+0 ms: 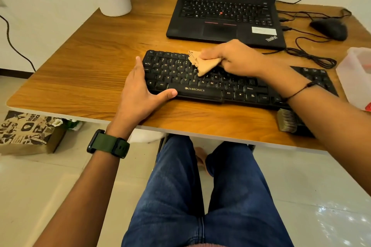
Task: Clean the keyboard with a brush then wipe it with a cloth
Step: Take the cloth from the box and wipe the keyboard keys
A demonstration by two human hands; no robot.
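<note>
Keyboard (pixel 200 78): black, flat on the wooden counter (pixel 80 70); long axis runs left to right, dropping slightly toward the viewer on the right; sits in front of the open laptop (pixel 224 6).
Cloth (pixel 202 63): tan, bunched, lying on the upper-middle key rows.
Right hand (pixel 232 58): fingers curled round the cloth, pressing it onto the keys; reaches in from the right across the keyboard.
Left hand (pixel 142 90): fingers straight along the keyboard's left end, thumb against the front edge near the space bar; steadying, not gripping.
Key relation: the left key block lies just left of the cloth, between the two hands; the rest lies to the right, under the right forearm. Judged: wiping goes along the long axis, right hand the working one.
Brush (pixel 287 120): near the counter's front edge, right of centre, apart from both hands; brushing step likely done.
Hidden: right-middle keys covered by hand and forearm; brush handle behind the arm; contents of the plastic tub (pixel 355 78) at right edge unclear.
</note>
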